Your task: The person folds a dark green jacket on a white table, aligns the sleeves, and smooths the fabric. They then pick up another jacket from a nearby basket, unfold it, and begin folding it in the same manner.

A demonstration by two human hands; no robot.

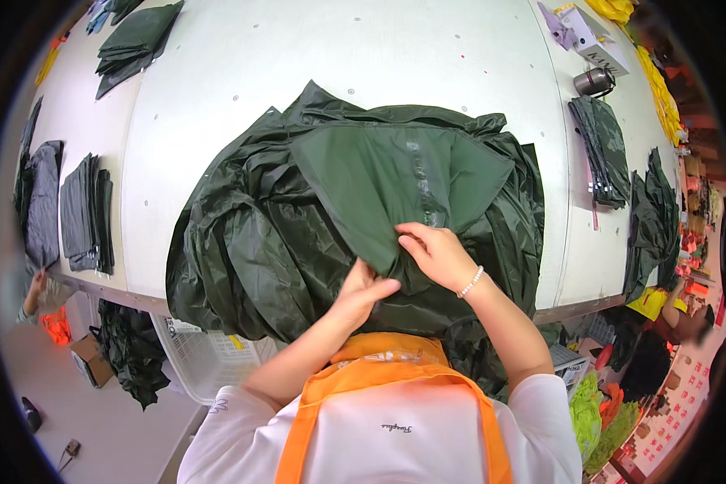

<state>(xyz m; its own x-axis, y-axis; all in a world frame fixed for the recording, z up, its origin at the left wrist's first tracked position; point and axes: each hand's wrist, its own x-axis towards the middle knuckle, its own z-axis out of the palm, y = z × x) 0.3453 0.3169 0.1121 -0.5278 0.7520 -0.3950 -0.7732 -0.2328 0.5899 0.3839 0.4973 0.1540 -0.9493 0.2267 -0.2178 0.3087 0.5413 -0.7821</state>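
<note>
A large dark green garment (250, 218) of shiny waterproof cloth, much like a raincoat, lies bunched across the table's near side. On top of it, a flap (379, 169) shows its matte side, with a shiny tape strip running down it. My right hand (437, 254), a beaded bracelet at its wrist, is closed with thumb and index finger at the flap's lower edge. Just left of it, my left hand (363, 292) holds the flap's lower corner. Its thumb points right over the cloth, while its other fingers are partly hidden beneath.
Folded dark green garments lie in stacks on the left (87, 214) and right (601, 153) of the white table (395, 48). A metal flask (594, 82) stands beside a white box (593, 40). Below the near edge is a white plastic basket (210, 359). Another person's hand (37, 284) shows at far left.
</note>
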